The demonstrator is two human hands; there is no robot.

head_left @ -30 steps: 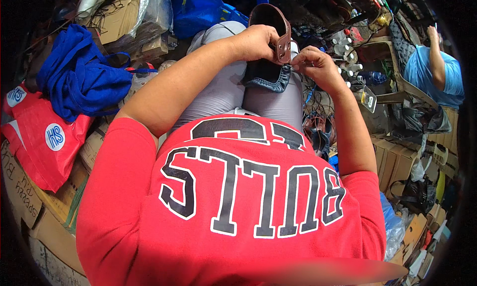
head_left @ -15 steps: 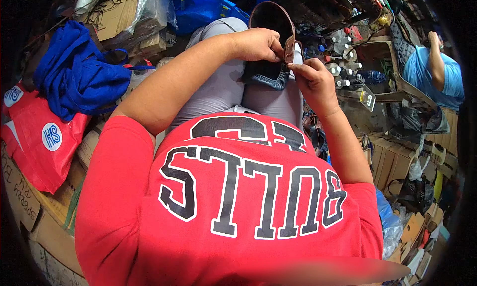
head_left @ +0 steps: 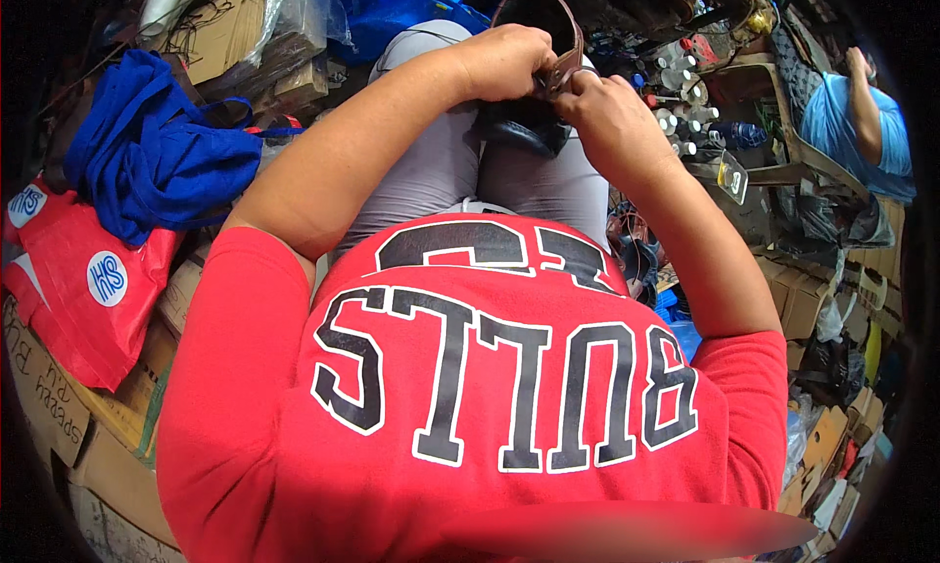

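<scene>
A brown leather shoe upper (head_left: 537,20) is shown held above the lap, over the grey-trousered knees, with its open mouth turned toward the camera and its long axis running away from the body toward the upper edge of the view. The left hand (head_left: 509,62) is closed around the near left wall of the upper, its fingers curled over the rim. The right hand (head_left: 609,108) is closed in a pinch on the near right edge, where a paler strip of the rim (head_left: 560,73) is gripped between thumb and fingertips. Both grips thus meet at the near end of the piece, touching one another, and the bulk of the upper lies beyond them. A dark piece (head_left: 529,132) rests on the lap just below the hands. A blue cloth bag (head_left: 147,152) and a red bag (head_left: 78,289) lie well apart to the left. A second person in a blue shirt (head_left: 852,137) is seen at the far right.
</scene>
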